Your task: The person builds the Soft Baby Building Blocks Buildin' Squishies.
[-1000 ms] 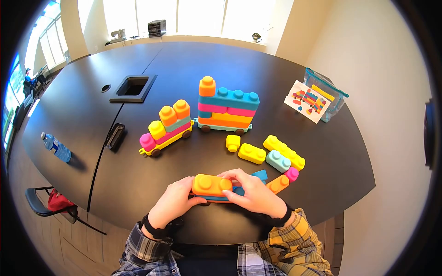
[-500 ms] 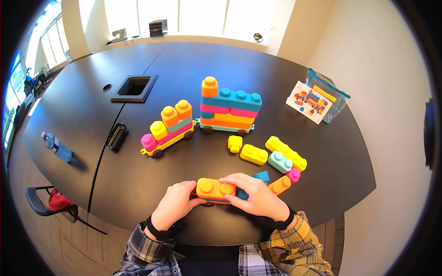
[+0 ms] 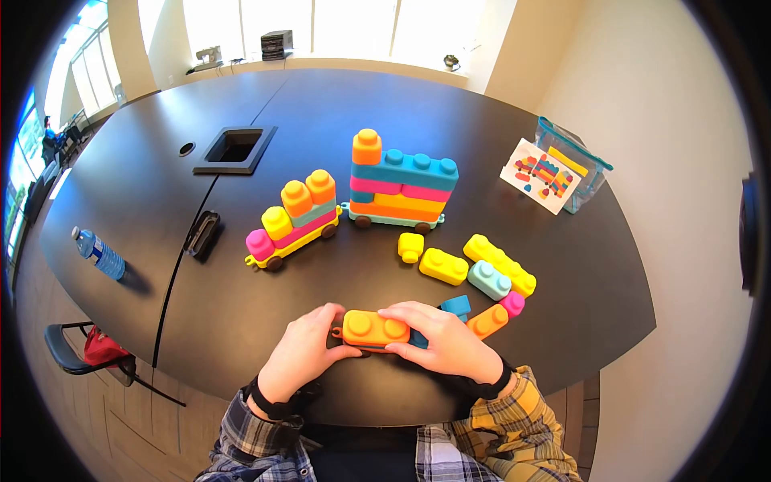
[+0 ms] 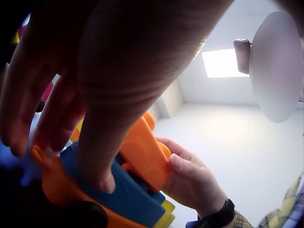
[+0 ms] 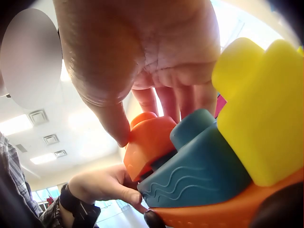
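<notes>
By the near edge of the bench [image 3: 217,313], your right grip [image 3: 440,341] pinches the orange block [image 3: 373,328] between thumb and fingers; your left grip [image 3: 301,353] is spread, thumb on the blue block [image 4: 137,204]. You're probably seating orange; next, press evenly.

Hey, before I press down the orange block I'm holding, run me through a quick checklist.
1. Right hand gripping the orange block: ok.
2. Left hand with its thumb on the blue block underneath: ok.
3. Orange block flush on the blue block: not ok, a gap shows between them.
4. Wheels resting on the table: cannot tell.
5. Picture card in sight: ok.
</notes>
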